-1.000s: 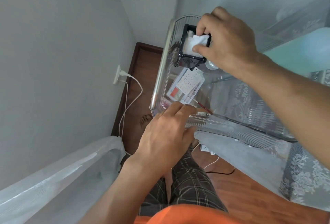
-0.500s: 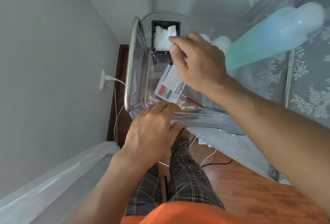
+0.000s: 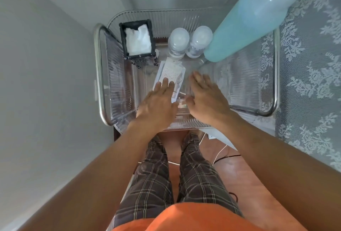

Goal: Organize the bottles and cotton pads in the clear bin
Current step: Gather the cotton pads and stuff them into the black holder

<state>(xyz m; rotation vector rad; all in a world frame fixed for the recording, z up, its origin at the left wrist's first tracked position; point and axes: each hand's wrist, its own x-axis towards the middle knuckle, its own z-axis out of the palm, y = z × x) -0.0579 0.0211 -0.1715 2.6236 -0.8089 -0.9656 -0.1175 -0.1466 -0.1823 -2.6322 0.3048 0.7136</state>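
Hands both down inside the clear bin (image 3: 239, 13) now.

My left hand (image 3: 156, 103) lies flat, fingers spread on the card packet (image 3: 170, 73); my right hand (image 3: 204, 99), which a second ago was up at the black holder (image 3: 137, 40), has dropped beside it, open and empty. Beyond, the cotton pads (image 3: 137, 41) sit in that holder, two small bottles (image 3: 178, 43) and the blue bottle (image 3: 252, 17) along the back; tidying looks nearly done.

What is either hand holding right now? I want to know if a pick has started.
Nothing. The left hand rests flat, fingers on the white packet; the right hand lies open beside it.
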